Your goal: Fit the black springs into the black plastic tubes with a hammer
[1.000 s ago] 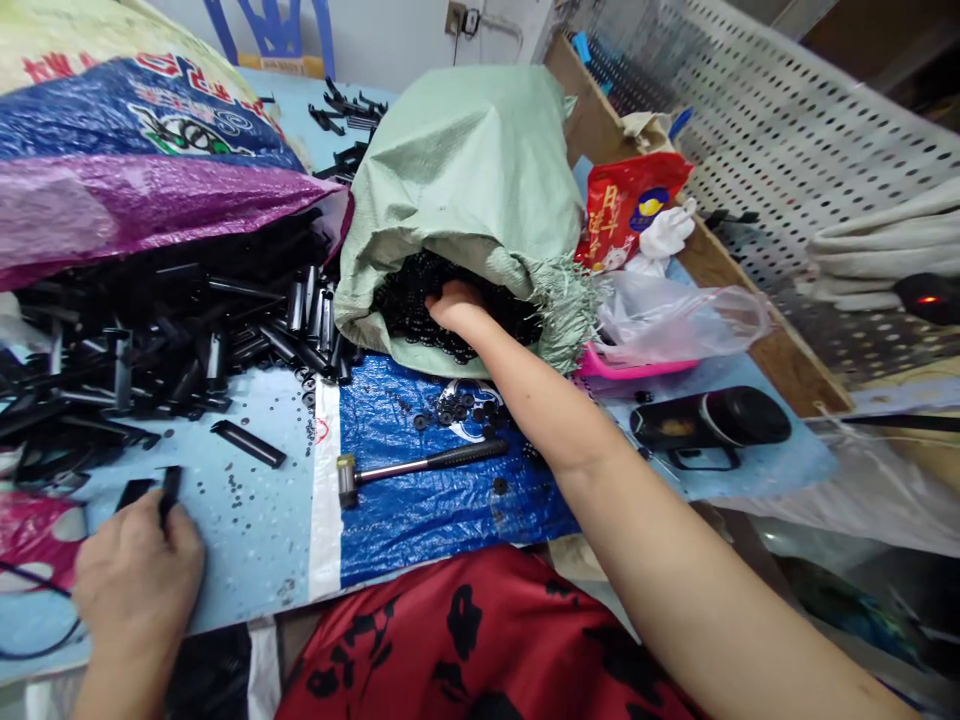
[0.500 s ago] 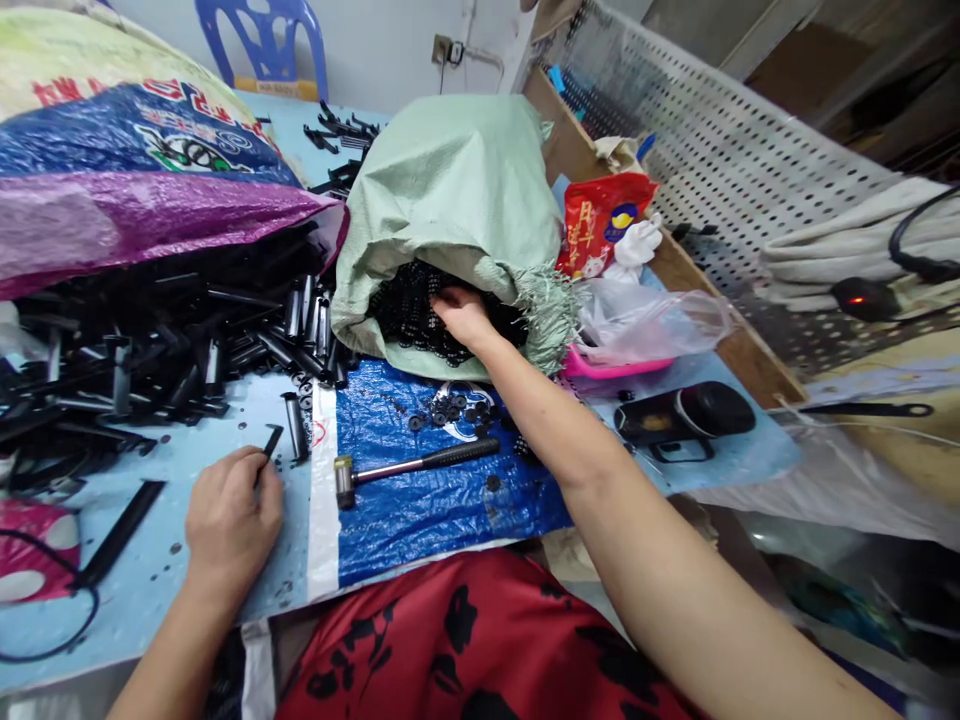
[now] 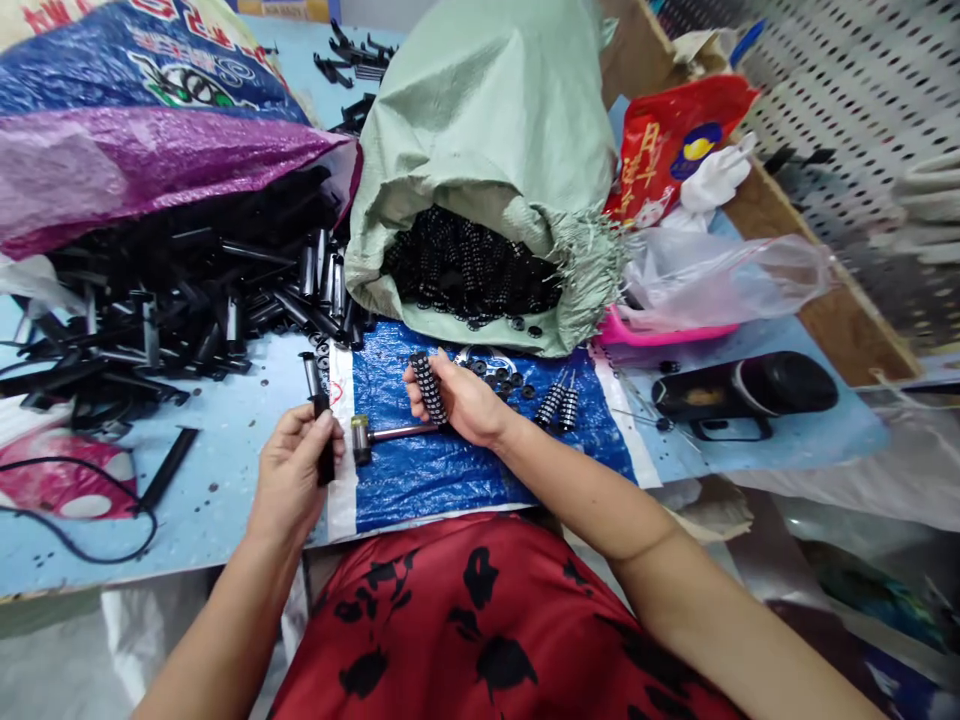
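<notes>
My left hand [image 3: 292, 470] pinches a slim black plastic piece [image 3: 325, 462] above the table's front part. In my right hand [image 3: 472, 402] is a black cylinder [image 3: 427, 388] with rows of pale dots, tilted over the blue plastic sheet [image 3: 420, 490]. Beneath it lies a mallet [image 3: 361, 440], its grip hidden by that hand. Small black discs [image 3: 510, 380] are scattered beside the right wrist, and two dotted cylinders on thin metal rods [image 3: 559, 405] rest farther right. Behind, a pale green woven sack [image 3: 487, 110] gapes open, full of similar dotted black pieces [image 3: 465, 265].
A large heap of black plastic pieces [image 3: 150, 330] spreads over the left side under a purple and blue bag [image 3: 172, 150]. On the right are a black lidded bottle [image 3: 742, 395], a pink tray [image 3: 667, 335], a red packet [image 3: 679, 140] and a wooden edge board [image 3: 832, 280].
My right hand has come out of the sack toward me, now with a dotted cylinder in it. My left hand has risen and moved right with its black piece. The view has tilted down.
</notes>
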The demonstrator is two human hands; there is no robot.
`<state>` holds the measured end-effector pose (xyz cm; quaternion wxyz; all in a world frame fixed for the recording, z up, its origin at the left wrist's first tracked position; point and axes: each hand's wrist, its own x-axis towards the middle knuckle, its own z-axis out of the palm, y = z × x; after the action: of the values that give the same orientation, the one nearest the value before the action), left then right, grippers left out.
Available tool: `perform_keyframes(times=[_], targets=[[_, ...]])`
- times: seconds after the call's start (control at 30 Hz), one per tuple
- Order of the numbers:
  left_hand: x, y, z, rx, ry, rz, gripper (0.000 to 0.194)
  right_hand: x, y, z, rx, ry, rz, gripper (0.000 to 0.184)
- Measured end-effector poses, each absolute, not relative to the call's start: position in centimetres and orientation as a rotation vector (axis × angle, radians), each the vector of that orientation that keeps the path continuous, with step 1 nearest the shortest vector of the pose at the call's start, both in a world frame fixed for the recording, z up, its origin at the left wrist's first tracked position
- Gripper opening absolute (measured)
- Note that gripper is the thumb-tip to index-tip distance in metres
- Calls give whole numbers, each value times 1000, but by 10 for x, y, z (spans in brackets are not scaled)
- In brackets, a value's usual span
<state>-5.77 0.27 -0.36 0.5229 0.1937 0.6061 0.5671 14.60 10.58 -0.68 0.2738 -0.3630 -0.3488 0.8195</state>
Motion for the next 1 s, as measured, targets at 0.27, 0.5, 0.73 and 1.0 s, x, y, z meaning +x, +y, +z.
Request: perform_keyframes(times=[0.27,0.5,0.73,1.0], targets=[[-36,1,-5,701,1384,1250,47,133,99,3,-967,-1066,2006,70],[-2,14,-8,1045,1577,1321,33,124,74,-5,-1020,-888,1841,65],[1,17,-4,1101,1554,1281,22,158,79,-12,-845,-1826,1297,113],[-4,6,-2,918,1477,1274,45,179,78,-20,-485,-2274,469,109]])
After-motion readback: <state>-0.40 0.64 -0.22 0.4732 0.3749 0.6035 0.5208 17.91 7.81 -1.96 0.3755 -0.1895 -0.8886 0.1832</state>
